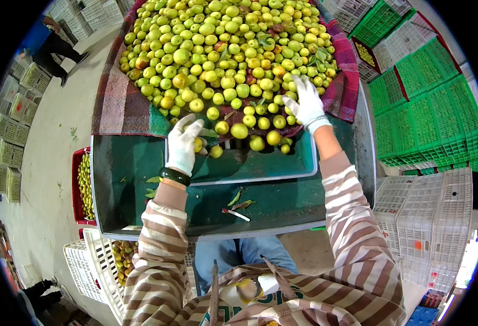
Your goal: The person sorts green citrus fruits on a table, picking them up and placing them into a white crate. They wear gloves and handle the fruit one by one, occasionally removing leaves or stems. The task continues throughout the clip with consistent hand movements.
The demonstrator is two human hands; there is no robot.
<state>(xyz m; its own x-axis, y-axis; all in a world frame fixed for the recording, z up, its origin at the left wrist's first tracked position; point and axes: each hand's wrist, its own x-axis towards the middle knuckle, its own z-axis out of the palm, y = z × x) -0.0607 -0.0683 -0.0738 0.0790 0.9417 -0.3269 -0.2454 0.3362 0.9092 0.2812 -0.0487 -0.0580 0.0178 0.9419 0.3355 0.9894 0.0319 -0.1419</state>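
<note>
A large heap of green-yellow jujube-like fruits [231, 61], some with brown patches, lies on a plaid blanket [114, 98] over a green sorting table [279, 208]. My left hand [184, 142], in a white glove, is at the heap's near left edge, with a fruit [198, 145] between thumb and fingers; whether it grips it is hard to tell. My gloved right hand [306, 102] rests with spread fingers on the heap's right side. Between the hands, several fruits lie at the near edge, above a rectangular opening with a metal rim [263, 178].
Loose leaves [235, 198] and a small white stick [239, 215] lie on the table's near part. A red-lined crate of fruit [85, 185] stands left, white crates [86, 269] below it. Green crates [426, 114] and white crates [426, 220] are stacked right. A person [53, 45] stands far left.
</note>
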